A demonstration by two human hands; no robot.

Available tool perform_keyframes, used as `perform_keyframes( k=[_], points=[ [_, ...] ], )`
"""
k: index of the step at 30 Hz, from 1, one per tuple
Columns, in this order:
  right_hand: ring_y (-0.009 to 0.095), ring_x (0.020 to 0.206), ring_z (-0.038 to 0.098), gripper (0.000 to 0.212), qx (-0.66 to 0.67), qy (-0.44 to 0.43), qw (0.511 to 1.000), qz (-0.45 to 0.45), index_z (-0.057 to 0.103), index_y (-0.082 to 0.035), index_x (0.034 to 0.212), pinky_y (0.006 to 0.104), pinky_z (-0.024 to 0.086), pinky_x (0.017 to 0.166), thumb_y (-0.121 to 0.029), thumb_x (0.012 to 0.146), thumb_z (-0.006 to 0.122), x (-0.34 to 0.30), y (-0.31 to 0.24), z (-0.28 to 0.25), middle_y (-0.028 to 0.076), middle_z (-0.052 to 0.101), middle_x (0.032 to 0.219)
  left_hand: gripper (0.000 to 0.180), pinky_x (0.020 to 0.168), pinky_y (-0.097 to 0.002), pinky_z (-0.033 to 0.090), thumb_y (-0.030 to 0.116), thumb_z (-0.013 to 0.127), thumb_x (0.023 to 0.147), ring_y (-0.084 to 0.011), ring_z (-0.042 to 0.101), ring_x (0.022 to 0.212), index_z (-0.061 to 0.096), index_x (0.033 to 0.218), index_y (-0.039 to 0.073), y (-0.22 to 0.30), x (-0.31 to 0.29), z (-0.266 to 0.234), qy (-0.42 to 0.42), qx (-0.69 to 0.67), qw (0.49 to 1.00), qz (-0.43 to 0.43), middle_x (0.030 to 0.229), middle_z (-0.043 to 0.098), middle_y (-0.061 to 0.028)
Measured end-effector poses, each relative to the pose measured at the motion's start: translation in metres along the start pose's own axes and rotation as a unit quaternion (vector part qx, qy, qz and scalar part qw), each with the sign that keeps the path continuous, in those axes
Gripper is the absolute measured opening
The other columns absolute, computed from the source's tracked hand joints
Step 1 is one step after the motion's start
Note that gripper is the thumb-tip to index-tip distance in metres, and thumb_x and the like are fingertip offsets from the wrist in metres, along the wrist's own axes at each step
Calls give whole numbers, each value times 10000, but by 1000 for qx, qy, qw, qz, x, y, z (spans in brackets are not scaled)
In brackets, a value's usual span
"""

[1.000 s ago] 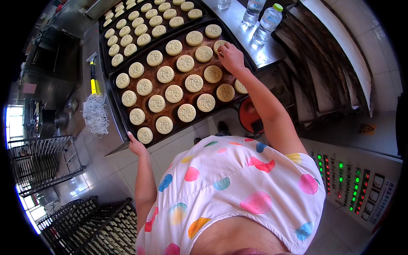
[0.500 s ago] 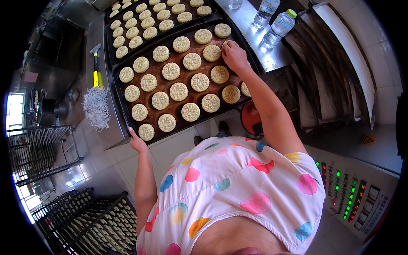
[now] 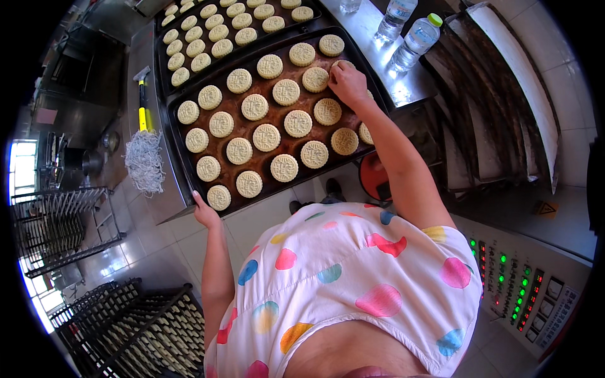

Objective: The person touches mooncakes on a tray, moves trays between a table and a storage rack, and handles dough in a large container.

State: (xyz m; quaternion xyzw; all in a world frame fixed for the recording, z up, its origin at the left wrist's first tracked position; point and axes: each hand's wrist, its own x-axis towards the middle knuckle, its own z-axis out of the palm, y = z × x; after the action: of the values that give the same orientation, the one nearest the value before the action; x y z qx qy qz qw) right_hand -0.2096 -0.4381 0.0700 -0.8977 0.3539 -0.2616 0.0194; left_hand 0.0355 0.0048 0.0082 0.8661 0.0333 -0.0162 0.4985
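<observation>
A dark baking tray (image 3: pixel 178 157) on a steel table holds several round, pale stamped biscuits (image 3: pixel 266 137) in rows. My right hand (image 3: pixel 348 82) reaches to the tray's far right part, its fingers closed on a biscuit (image 3: pixel 341 63) there. My left hand (image 3: pixel 205 213) rests at the tray's near left corner, fingers against the table edge, next to the corner biscuit (image 3: pixel 218 196). A second tray (image 3: pixel 165 68) of the same biscuits lies just beyond.
Two plastic water bottles (image 3: pixel 414 41) stand on the table's right end. A yellow-handled mop (image 3: pixel 144 145) lies left of the trays. A control panel with green and red lights (image 3: pixel 520 290) is at right. Wire racks (image 3: pixel 132 327) stand at lower left.
My right hand has stayed on the biscuits at the tray's far right, shifting slightly. The left hand stays at the tray's near corner. The view has tilted a little.
</observation>
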Motion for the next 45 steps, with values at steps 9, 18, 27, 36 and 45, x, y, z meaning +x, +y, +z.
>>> perform_keyframes(
  k=[9,18,27,36,45],
  points=[
    [218,772,590,163,20,31,999,-15,573,-115,779,351,494,608,-207,678,661,1,2,-8,24,548,811,659,806,-320,441,524,519,865,-230,596,860,615,1012,-111,3,-1,0,-4,-12,1000,-4,965,653,-174],
    [224,683,591,122,104,96,989,39,570,-110,738,336,479,580,-155,686,671,-36,-5,-63,31,546,775,658,800,-329,443,522,523,863,-238,595,849,614,1004,-115,5,-2,1,1,-9,1000,4,950,654,-186],
    [241,676,601,97,140,18,986,88,620,-108,829,338,481,588,-172,763,653,-82,7,-99,39,575,812,673,788,-331,442,526,537,853,-231,589,835,602,1042,-116,10,-4,1,3,-6,1000,-7,955,653,-178],
    [262,746,606,113,54,15,998,37,611,-109,857,362,498,628,-187,775,614,-12,-3,-18,46,573,882,685,779,-328,447,537,535,850,-213,593,829,606,1014,-125,9,-1,-1,-6,17,1000,-23,952,657,-171],
    [257,750,603,104,25,-26,999,24,597,-126,832,385,496,614,-205,764,606,-6,3,-1,42,564,864,691,781,-337,444,555,527,845,-231,596,823,628,972,-117,13,-8,2,12,-32,999,-3,937,659,-171]
  ],
)
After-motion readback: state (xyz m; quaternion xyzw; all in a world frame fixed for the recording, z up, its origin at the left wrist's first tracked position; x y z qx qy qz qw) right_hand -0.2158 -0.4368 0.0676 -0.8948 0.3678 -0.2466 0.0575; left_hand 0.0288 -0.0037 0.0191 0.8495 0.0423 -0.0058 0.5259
